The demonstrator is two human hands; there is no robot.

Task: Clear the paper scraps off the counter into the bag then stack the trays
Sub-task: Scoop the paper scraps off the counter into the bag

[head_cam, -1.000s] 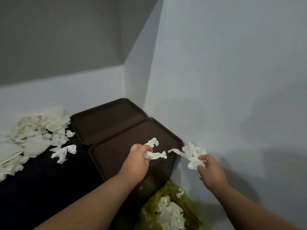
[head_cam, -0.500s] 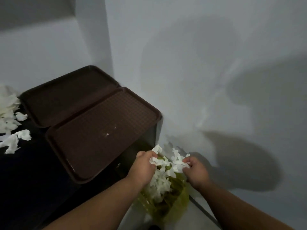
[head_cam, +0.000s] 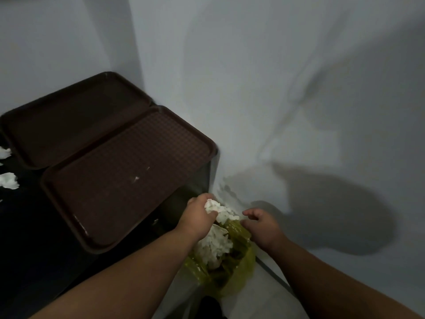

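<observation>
A yellow-green plastic bag (head_cam: 239, 270) hangs below the counter's right end, holding a heap of white paper scraps (head_cam: 215, 246). My left hand (head_cam: 199, 217) hovers over the bag's mouth and grips a wad of white paper scraps (head_cam: 212, 206). My right hand (head_cam: 261, 224) is beside it over the bag, fingers loosely spread and holding nothing. Two brown trays lie side by side on the dark counter: the near tray (head_cam: 119, 180) and the far tray (head_cam: 69, 120). A few loose scraps (head_cam: 9, 180) lie at the counter's left edge of view.
A pale wall rises behind and to the right of the counter, with my shadow across it. The near tray's corner overhangs the counter end just above the bag. Tiny paper specks (head_cam: 136, 178) lie on the near tray.
Both hands have dropped from above the tray down to the bag. My right hand has let go of its scraps and opened. My view has swung right and down.
</observation>
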